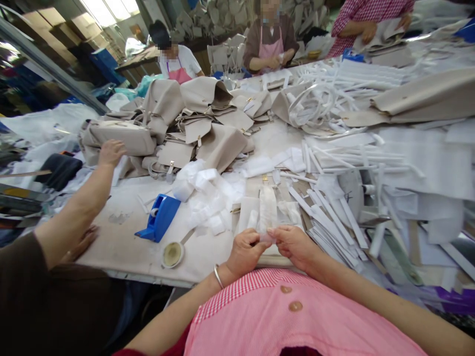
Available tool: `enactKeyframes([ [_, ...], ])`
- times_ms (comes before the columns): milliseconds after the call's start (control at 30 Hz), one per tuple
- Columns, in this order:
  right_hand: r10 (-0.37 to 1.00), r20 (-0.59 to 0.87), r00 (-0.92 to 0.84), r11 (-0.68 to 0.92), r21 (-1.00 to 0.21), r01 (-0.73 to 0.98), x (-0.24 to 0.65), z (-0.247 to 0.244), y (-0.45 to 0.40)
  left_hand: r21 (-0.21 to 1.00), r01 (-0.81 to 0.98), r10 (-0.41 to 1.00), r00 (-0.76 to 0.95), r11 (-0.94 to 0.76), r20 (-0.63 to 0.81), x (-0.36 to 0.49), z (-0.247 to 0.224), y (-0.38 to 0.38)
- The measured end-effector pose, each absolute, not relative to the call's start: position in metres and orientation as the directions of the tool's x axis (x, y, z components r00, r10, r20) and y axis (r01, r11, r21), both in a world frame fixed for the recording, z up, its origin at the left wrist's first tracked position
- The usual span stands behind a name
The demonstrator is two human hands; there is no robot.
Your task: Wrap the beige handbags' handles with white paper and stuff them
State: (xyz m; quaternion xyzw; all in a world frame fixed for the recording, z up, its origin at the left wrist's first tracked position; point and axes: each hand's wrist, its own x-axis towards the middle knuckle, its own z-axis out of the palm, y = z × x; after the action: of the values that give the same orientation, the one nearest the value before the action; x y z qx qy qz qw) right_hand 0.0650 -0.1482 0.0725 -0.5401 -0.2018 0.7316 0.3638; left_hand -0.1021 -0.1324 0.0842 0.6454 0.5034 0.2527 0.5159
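My left hand (pixel 243 253), with a bracelet at the wrist, and my right hand (pixel 295 245) meet close in front of my apron. Both are closed, fingertips pinching the lower end of a thin white wrapping sheet (pixel 267 210). The sheet stands upright between them over a beige piece with a gold-coloured clasp (pixel 264 178); how much of that piece is wrapped I cannot tell. Small white foam sheets (pixel 213 190) are heaped just left of it. A blue tape dispenser (pixel 162 217) and a small round dish (pixel 172 254) sit to the left of my left hand.
Beige bags (pixel 226 143) are piled across the middle. At left a co-worker's hand (pixel 112 152) rests on a bag. White strips (pixel 330 232) and a grey tape dispenser (pixel 351 190) lie on the right. Other people work along the far side.
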Motion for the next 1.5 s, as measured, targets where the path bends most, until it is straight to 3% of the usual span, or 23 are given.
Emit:
enactKeyframes([
  [100,0.826,-0.555,-0.102,-0.563,-0.800,-0.206,0.064,0.073,-0.149,0.931,0.357,0.895,0.386,0.079,-0.223,-0.105,0.084,-0.131],
  [200,0.955,-0.267,-0.126,-0.249,-0.959,0.138,0.068,0.074,-0.152,0.898,0.156,0.781,0.449,0.411,-0.435,-0.110,0.080,-0.127],
  [267,0.976,-0.042,-0.215,0.036,-0.939,0.343,0.071,0.073,-0.154,0.759,-0.028,0.673,0.485,0.650,-0.559,-0.110,0.075,-0.124],
  [333,0.944,0.112,-0.311,0.253,-0.849,0.463,0.074,0.069,-0.156,0.595,-0.173,0.588,0.511,0.785,-0.627,-0.108,0.070,-0.121],
  [433,0.896,0.199,-0.398,0.402,-0.746,0.531,0.078,0.065,-0.156,0.458,-0.289,0.540,0.518,0.841,-0.664,-0.103,0.067,-0.120],
  [533,0.923,0.112,-0.367,0.292,-0.826,0.482,0.083,0.067,-0.152,0.590,-0.221,0.620,0.434,0.777,-0.654,-0.100,0.071,-0.121],
  [633,0.937,-0.234,-0.260,-0.177,-0.958,0.224,0.083,0.072,-0.148,0.861,0.081,0.790,0.362,0.503,-0.495,-0.102,0.077,-0.124],
  [700,0.837,-0.492,-0.240,-0.515,-0.856,-0.040,0.079,0.074,-0.146,0.934,0.246,0.865,0.371,0.259,-0.337,-0.103,0.079,-0.126],
  [767,0.749,-0.621,-0.233,-0.663,-0.709,-0.241,0.072,0.073,-0.145,0.941,0.323,0.890,0.393,0.101,-0.231,-0.105,0.080,-0.128],
  [833,0.734,-0.648,-0.203,-0.675,-0.662,-0.326,0.067,0.072,-0.144,0.938,0.344,0.893,0.406,0.048,-0.194,-0.106,0.081,-0.129],
  [933,0.802,-0.579,-0.147,-0.597,-0.772,-0.219,0.064,0.071,-0.145,0.936,0.289,0.856,0.413,0.202,-0.312,-0.109,0.081,-0.127],
  [1033,0.940,-0.317,-0.126,-0.300,-0.944,0.136,0.068,0.068,-0.146,0.803,0.085,0.710,0.421,0.589,-0.565,-0.110,0.078,-0.119],
  [1100,0.978,-0.114,-0.172,-0.046,-0.934,0.354,0.070,0.063,-0.147,0.625,-0.099,0.599,0.433,0.775,-0.674,-0.108,0.072,-0.113],
  [1200,0.959,0.069,-0.275,0.205,-0.836,0.508,0.072,0.054,-0.148,0.442,-0.239,0.503,0.438,0.864,-0.745,-0.102,0.066,-0.106],
  [1267,0.943,0.110,-0.315,0.270,-0.808,0.524,0.075,0.050,-0.147,0.451,-0.241,0.511,0.417,0.859,-0.751,-0.099,0.065,-0.104],
  [1367,0.946,-0.001,-0.323,0.137,-0.904,0.406,0.078,0.049,-0.140,0.614,-0.142,0.620,0.352,0.776,-0.701,-0.100,0.068,-0.103],
  [1433,0.919,-0.237,-0.314,-0.186,-0.965,0.185,0.079,0.051,-0.132,0.763,0.002,0.727,0.300,0.647,-0.617,-0.102,0.071,-0.102],
  [1500,0.808,-0.495,-0.320,-0.554,-0.823,-0.126,0.078,0.051,-0.121,0.872,0.151,0.826,0.278,0.466,-0.490,-0.105,0.071,-0.099],
])
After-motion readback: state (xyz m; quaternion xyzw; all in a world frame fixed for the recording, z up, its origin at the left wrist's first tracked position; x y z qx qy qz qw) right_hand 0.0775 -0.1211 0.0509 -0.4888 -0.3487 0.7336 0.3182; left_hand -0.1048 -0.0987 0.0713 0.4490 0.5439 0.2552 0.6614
